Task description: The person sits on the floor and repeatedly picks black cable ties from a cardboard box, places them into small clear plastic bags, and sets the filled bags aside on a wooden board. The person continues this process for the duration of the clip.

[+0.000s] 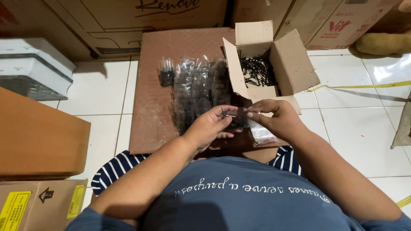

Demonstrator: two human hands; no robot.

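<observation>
left hand point(209, 126) and right hand point(274, 115) pinching one small clear bag point(236, 116) between them, open cardboard box point(267, 60) of black pins at 12 o'clock, filled bags point(199, 85) at 11 o'clock

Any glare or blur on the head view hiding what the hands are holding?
Head view: glare on the clear bags and floor tiles; left hand and right hand reasonably sharp, but the small bag between them is dim and hard to read.

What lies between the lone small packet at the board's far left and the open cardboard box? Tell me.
A row of filled clear packets of dark pieces lies there on the brown board, in the head view.
</observation>
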